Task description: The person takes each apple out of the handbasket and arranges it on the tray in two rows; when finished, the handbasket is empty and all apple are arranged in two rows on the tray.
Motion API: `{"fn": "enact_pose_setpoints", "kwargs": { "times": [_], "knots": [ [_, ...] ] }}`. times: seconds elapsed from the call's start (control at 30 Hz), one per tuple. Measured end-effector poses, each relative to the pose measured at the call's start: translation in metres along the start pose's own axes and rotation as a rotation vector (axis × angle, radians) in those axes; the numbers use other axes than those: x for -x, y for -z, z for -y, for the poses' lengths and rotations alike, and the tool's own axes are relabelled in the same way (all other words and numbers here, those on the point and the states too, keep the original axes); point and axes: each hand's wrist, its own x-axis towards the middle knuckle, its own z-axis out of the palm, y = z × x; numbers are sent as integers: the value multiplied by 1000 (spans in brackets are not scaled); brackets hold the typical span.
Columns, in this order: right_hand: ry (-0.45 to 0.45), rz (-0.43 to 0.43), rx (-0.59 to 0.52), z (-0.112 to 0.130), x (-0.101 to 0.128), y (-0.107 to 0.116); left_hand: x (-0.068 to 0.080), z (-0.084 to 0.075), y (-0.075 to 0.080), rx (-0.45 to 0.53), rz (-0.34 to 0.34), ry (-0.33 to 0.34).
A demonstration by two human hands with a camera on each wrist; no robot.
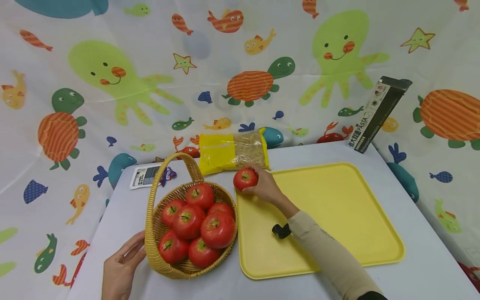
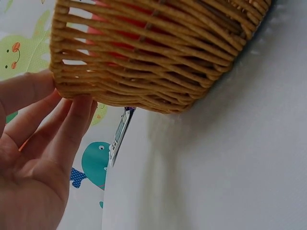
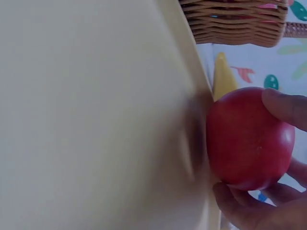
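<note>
Left hand (image 1: 120,266) touches tomato-filled basket (image 1: 155,254).

Pasta bag (image 1: 233,152), black box (image 1: 378,113) (leaning), card (image 1: 144,175).

Bright even light, soft shadows, wide-angle edge distortion, right wrist view blurred

Right hand (image 3: 268,191) cut off at lower right of the wrist view, print on small card (image 1: 144,176) too small to read, basket (image 2: 153,52) cropped at top edge
</note>
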Motion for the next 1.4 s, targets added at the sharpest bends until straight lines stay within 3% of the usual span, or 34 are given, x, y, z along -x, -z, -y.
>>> {"fn": "enact_pose_setpoints", "kwargs": {
  "times": [0.27, 0.7, 0.87, 0.97, 1.1, 1.27, 1.4],
  "knots": [
    [0, -11, -16, -3, 2, -7, 0, 1, 2, 23, 10, -31],
    [54, 26, 41, -7, 2, -10, -1, -1, 0, -9, 5, 2],
    [108, 9, 165, 10, 15, -1, 0, 2, -1, -19, 13, 18],
    [168, 12, 169, 27, 29, 6, 0, 3, -2, -16, 15, 9],
    [273, 156, 96, 49, 53, 7, 0, 2, -4, -5, 5, -24],
    [319, 385, 44, 65, 83, -3, 0, 0, -5, 8, -7, -51],
    [363, 468, 85, 68, 97, -15, 2, 1, -3, 14, -12, -45]
  ]
}}
